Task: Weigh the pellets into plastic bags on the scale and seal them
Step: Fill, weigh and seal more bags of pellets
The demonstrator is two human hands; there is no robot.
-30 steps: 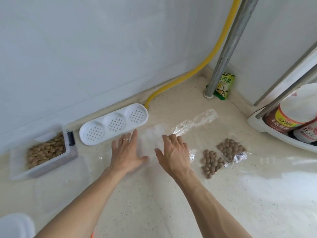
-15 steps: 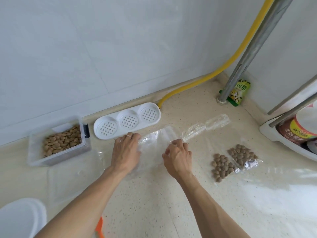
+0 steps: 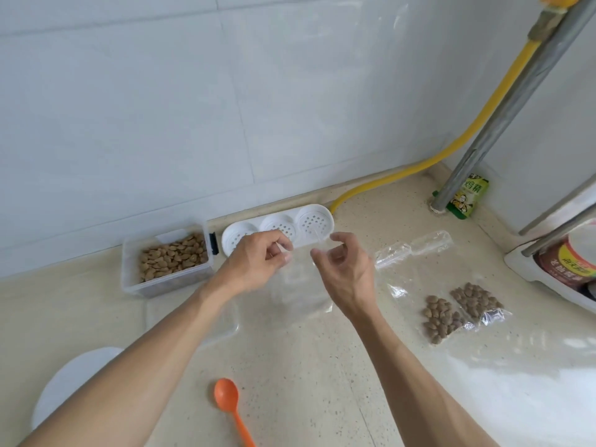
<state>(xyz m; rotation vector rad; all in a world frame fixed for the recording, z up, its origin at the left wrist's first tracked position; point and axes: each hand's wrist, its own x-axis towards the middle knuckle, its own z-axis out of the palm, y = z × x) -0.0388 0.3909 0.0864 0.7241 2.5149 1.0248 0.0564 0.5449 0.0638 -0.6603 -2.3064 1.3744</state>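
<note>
1. Left hand [image 3: 258, 258] and right hand [image 3: 343, 264] each pinch one side of an empty clear plastic bag [image 3: 298, 291], holding its mouth between them; the bag hangs below the fingertips.
2. Pellet box [image 3: 167, 261]: left of the grip.
3. Two filled bags [image 3: 458, 306]: right.
4. Risk: the thin film may slip from either pinch, closing the mouth.

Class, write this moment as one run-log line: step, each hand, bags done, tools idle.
step: opening empty bag | left hand: pinching rim | right hand: pinching rim | filled bags: two | spoon: idle
</note>
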